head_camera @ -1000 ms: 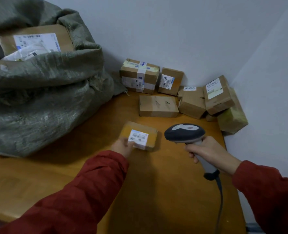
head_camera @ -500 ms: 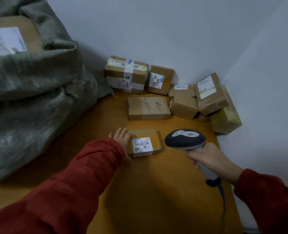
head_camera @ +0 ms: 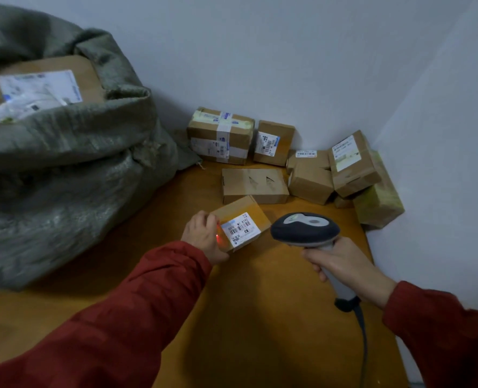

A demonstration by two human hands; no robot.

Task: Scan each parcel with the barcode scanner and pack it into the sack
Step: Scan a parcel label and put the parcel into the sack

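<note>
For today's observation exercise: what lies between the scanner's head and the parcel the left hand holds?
Nothing: in the head view only bare table shows between the barcode scanner and the parcel.

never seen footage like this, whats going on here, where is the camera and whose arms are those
There is no machine here. The one picture comes from a camera on a person's head, looking down at their own arms in red sleeves. The left hand holds a small parcel tilted so its label faces the scanner, which the right hand grips by the handle. A red light spot falls beside the label. Below is a wooden table. On its left sits a big grey sack with a large parcel showing in its open top. More cardboard parcels lie piled in the far corner.
</note>
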